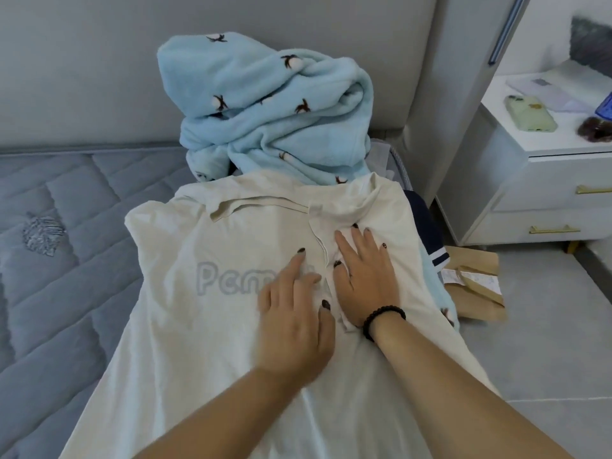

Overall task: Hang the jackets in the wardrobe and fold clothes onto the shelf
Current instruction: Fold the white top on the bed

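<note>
We see a cream T-shirt point(205, 326) spread flat on the grey quilted mattress point(66, 226), with its collar toward the headboard point(99, 61). It has pale grey outlined letters on the chest; we read "Pem", and the rest is covered by the left hand point(293, 329). Both hands lie on the shirt with fingers straight and released, grasping nothing. The left hand presses near the print, and the right hand point(362, 276), with a dark bead bracelet point(384, 321) at the wrist, presses just beside it, below the collar. Behind the shirt a light blue fleece garment point(271, 111) is heaped, and its lower part is hidden by the shirt. At the right edge a dark navy cloth point(427, 226) shows only partly, so we cannot tell what it is. The bottom of the shirt is cut off by the frame.
</note>
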Motion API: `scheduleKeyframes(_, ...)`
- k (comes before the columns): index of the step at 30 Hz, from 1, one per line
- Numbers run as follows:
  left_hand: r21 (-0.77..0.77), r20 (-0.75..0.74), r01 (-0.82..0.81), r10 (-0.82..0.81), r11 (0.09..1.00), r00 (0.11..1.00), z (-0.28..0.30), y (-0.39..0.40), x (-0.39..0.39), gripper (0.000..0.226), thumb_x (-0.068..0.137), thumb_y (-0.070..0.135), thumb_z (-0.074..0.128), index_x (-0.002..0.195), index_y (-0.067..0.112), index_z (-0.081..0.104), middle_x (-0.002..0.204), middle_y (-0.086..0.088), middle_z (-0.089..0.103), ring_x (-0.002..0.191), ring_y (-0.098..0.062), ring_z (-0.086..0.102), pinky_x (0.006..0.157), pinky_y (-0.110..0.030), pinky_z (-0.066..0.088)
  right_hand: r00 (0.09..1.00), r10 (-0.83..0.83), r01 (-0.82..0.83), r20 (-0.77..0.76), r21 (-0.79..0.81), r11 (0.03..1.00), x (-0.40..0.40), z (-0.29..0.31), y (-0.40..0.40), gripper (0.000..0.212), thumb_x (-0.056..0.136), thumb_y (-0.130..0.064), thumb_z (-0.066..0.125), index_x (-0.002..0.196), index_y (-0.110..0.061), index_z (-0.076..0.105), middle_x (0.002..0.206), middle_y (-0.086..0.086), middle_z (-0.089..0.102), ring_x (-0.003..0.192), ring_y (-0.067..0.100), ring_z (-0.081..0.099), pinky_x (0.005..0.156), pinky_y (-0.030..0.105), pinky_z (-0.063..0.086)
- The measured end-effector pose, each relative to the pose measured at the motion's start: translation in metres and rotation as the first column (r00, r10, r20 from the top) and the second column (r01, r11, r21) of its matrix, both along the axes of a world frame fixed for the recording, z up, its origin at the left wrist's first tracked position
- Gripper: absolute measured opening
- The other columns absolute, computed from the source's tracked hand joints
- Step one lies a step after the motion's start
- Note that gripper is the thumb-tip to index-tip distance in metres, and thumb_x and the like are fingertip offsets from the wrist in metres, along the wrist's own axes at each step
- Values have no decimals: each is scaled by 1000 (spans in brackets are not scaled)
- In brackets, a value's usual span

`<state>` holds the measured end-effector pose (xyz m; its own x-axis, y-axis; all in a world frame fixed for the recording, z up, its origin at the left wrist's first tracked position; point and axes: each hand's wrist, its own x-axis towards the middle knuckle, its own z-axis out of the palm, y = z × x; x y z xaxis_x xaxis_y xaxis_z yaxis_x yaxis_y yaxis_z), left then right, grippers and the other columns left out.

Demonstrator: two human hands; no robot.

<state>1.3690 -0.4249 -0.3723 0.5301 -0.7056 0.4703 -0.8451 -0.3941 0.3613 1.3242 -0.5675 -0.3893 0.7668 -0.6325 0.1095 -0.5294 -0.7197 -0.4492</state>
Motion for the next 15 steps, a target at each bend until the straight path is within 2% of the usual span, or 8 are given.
scheduleKeyframes(2,158,100,-1,-15,987,995,21,-25,37,33,78,23,39,104,13,57,114,-4,62,106,-24,58,85,-31,28,999,-13,13,33,-7,1000,1,-4,1,74,80,-43,6,150,-29,24,160,0,16,148,19,4,120,38,2)
scheduleKeyframes(4,386,201,22,-107,922,974,40,-48,66,34,80,25,32,98,14,58,103,-1,60,100,-24,57,80,-32,25,997,-37,38,66,-9,999,2,-7,2,70,82,-41,12,148,-27,31,158,0,22,148,19,9,120,37,4)
scheduleKeyframes(6,521,225,64,-210,851,952,48,-65,89,25,87,26,37,104,17,54,112,1,56,109,-22,50,84,-32,25,994,-56,57,94,-9,998,3,-8,2,68,83,-40,17,146,-25,37,156,-1,28,147,19,13,119,35,5)
scheduleKeyframes(8,526,182,126,-256,841,950,54,-77,111,21,89,27,41,107,19,50,117,2,54,112,-20,48,87,-32,27,993,-63,63,105,-4,998,3,-8,2,66,83,-38,19,145,-24,39,155,-1,29,147,19,15,119,33,3)
scheduleKeyframes(10,525,174,159,-289,836,941,59,-90,131,30,92,30,40,118,19,49,127,0,50,120,-23,46,88,-33,30,991,-64,65,121,-1,998,3,-7,3,65,83,-36,21,144,-23,41,155,-2,30,146,19,16,119,33,3)
scheduleKeyframes(11,547,195,151,-300,823,934,63,-98,141,39,94,32,39,131,20,45,141,-2,42,130,-24,40,93,-35,32,990,-63,64,129,0,998,3,-6,4,64,84,-36,22,143,-23,42,155,-2,31,146,19,15,119,33,2)
scheduleKeyframes(13,612,258,54,-263,789,930,74,-118,154,60,96,33,39,152,25,19,162,-4,11,145,-25,23,108,-41,31,990,-62,62,128,5,998,3,-6,3,64,84,-36,21,143,-23,42,155,-4,30,147,18,14,119,32,2)
scheduleKeyframes(15,593,302,-47,-169,804,938,85,-136,156,72,94,29,45,153,32,4,163,-8,-3,140,-30,33,103,-45,36,990,-60,61,127,1,998,3,-5,3,64,84,-36,21,143,-23,42,155,-4,30,147,18,14,119,32,3)
